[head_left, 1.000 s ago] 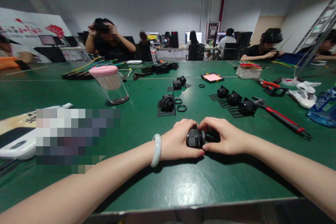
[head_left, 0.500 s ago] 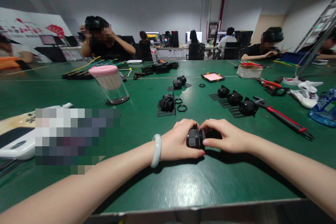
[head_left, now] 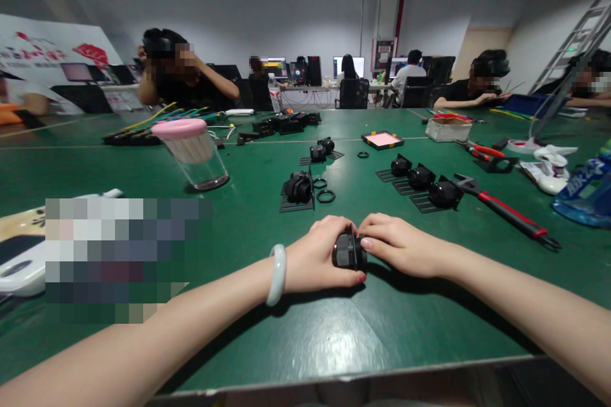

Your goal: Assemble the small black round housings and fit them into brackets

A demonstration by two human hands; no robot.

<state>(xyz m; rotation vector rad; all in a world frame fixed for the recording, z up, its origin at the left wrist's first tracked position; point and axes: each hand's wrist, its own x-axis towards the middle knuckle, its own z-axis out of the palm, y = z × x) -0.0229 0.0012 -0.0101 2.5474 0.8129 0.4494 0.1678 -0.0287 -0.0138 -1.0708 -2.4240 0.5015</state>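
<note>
Both my hands meet low on the green table point(head_left: 296, 331) around one black plastic fitting point(head_left: 345, 252) with a thin flat plate in its middle. My left hand point(head_left: 319, 259), with a pale bangle on the wrist, wraps the fitting's left end. My right hand point(head_left: 400, 245) curls over its right end, thumb pressed on the part. Beyond them lie a similar black fitting on a ribbed plate point(head_left: 298, 189) and two loose black rings point(head_left: 326, 196).
A row of black fittings on ribbed plates point(head_left: 421, 180) and red-handled pliers point(head_left: 506, 212) lie to the right. A pink-lidded clear jar point(head_left: 193, 154) stands left. A small pink tray point(head_left: 382, 139), a blue bottle point(head_left: 582, 193) and several seated people are farther off.
My right hand has slid further over the fitting, covering the black part that showed under it. The view has shifted slightly; the person at back left moved their arms.
</note>
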